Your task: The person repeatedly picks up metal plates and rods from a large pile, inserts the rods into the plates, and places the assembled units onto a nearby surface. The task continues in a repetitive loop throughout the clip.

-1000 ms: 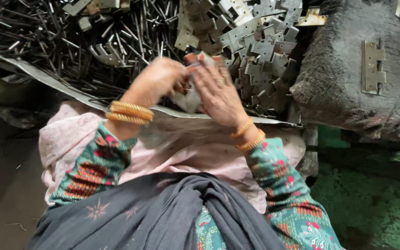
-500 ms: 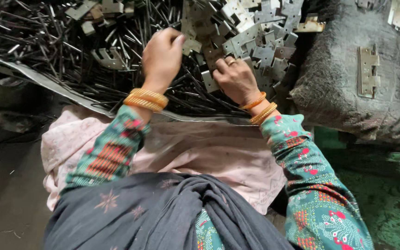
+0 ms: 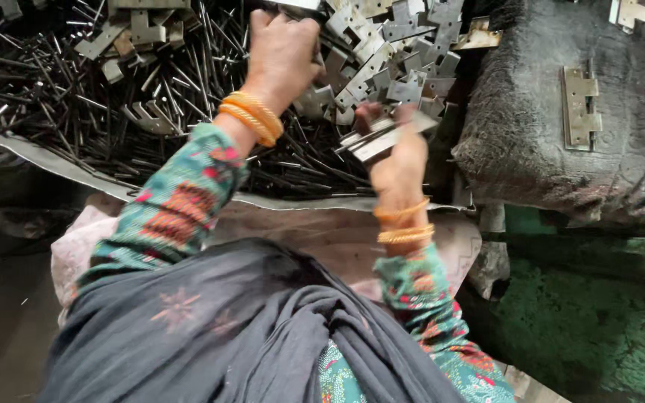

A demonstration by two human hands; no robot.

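Note:
My left hand [image 3: 284,54] reaches forward over the pile of grey metal hinge plates [image 3: 397,45] at the top, its fingers closed on a plate at the frame's upper edge. Closer to me, my right hand [image 3: 396,153] grips a small stack of flat metal hinge plates [image 3: 379,137] held above the dark thin metal pins [image 3: 54,104]. Both wrists wear orange bangles, and the sleeves are green with a red pattern.
A sheet of grey metal [image 3: 39,160] edges the heap of pins. To the right a dark rough block [image 3: 561,172] carries an assembled hinge [image 3: 581,104]. A pink cloth [image 3: 322,239] and dark grey scarf [image 3: 210,336] cover my lap. A green surface [image 3: 599,328] lies lower right.
My left hand has stretched forward from in front of me into the plate pile. My right hand has drawn away from it, now holding a stack of plates.

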